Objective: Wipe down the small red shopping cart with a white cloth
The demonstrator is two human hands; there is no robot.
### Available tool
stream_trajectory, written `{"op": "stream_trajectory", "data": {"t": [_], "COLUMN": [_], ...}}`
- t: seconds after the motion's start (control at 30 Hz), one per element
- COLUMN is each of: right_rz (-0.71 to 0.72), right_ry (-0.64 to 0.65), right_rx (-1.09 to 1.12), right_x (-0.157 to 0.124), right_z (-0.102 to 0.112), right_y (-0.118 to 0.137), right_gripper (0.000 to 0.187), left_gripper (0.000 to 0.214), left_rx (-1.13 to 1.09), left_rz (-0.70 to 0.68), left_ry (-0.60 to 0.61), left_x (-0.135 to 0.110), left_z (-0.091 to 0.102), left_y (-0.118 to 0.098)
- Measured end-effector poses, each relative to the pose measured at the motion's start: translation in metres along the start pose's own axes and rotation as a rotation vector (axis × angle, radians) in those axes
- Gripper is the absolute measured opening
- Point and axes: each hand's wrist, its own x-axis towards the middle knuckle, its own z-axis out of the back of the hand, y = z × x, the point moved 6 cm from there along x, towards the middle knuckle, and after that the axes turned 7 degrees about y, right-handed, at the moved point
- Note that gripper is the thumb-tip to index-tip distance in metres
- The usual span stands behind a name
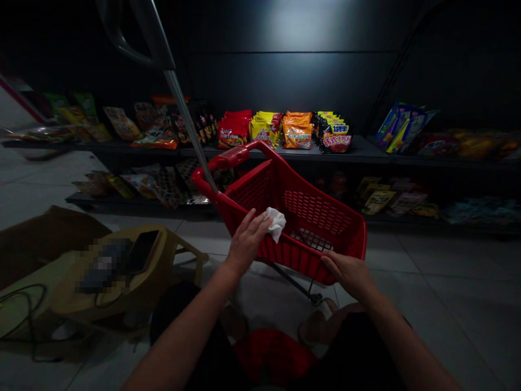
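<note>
A small red shopping cart (291, 263) with a perforated plastic basket stands right in front of me. My left hand (248, 239) holds a crumpled white tissue (276, 223) at the near rim, its fingers pressing the tissue over the edge. Further right along the same rim, my right hand (348, 271) grips the basket's edge, thumb on the near side and fingers partly hidden. From the cart's left end a metal pole (185, 103) rises past the red handle (232, 157).
Behind the cart, a dark shelf (364, 156) carries snack packets (299, 130). At left a yellowish stool (158, 266) holds a phone (143, 251) and a blurred item. A cable (30, 320) lies at far left. Something red (272, 355) is between my legs.
</note>
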Motion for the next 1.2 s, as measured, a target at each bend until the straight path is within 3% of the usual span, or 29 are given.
{"op": "stream_trajectory", "data": {"t": [0.1,0.17,0.23,0.37,0.43,0.53,0.67,0.73,0.83,1.03,1.13,1.2], "right_rz": [0.035,0.040,0.022,-0.013,0.003,0.116,0.320,0.324,0.224,0.219,0.235,0.222], "right_ry": [-0.022,-0.026,-0.028,-0.030,-0.019,-0.020,-0.134,-0.194,-0.307,-0.370,-0.388,-0.381], "right_rx": [-0.008,-0.016,-0.038,-0.063,-0.047,0.022,0.057,0.042,0.043,0.052,0.059,0.042], "right_x": [0.002,0.004,0.008,0.017,0.018,0.014,0.001,-0.003,-0.005,-0.008,-0.009,-0.010], "right_z": [0.000,-0.001,-0.004,-0.009,-0.009,-0.007,-0.003,-0.005,-0.008,-0.012,-0.011,-0.010], "right_y": [0.008,0.014,0.020,0.028,0.026,0.014,-0.006,-0.013,-0.016,-0.004,-0.002,-0.002], "right_gripper": [0.036,0.036,0.038,0.039,0.038,0.036,0.036,0.042,0.046,0.042,0.042,0.042], "left_gripper": [0.042,0.040,0.040,0.040,0.037,0.033,0.028,0.023,0.015,0.016,0.019,0.022], "left_rx": [0.022,0.062,0.063,0.034,0.067,0.100,0.168,0.224,0.255,0.134,0.052,-0.044], "left_rz": [0.068,0.107,0.100,-0.010,-0.080,-0.162,-0.084,-0.075,-0.172,-0.414,-0.437,-0.433], "left_ry": [-0.086,-0.105,-0.033,0.180,0.243,0.323,0.310,0.326,0.393,0.470,0.432,0.369], "left_x": [0.011,0.014,0.015,0.016,0.019,0.023,0.026,0.028,0.031,0.035,0.031,0.022], "left_z": [0.039,0.050,0.039,-0.009,-0.019,-0.009,0.019,0.019,-0.005,-0.059,-0.066,-0.059], "left_y": [0.043,0.055,0.045,-0.011,-0.029,-0.025,0.006,0.005,-0.029,-0.141,-0.159,-0.147]}}
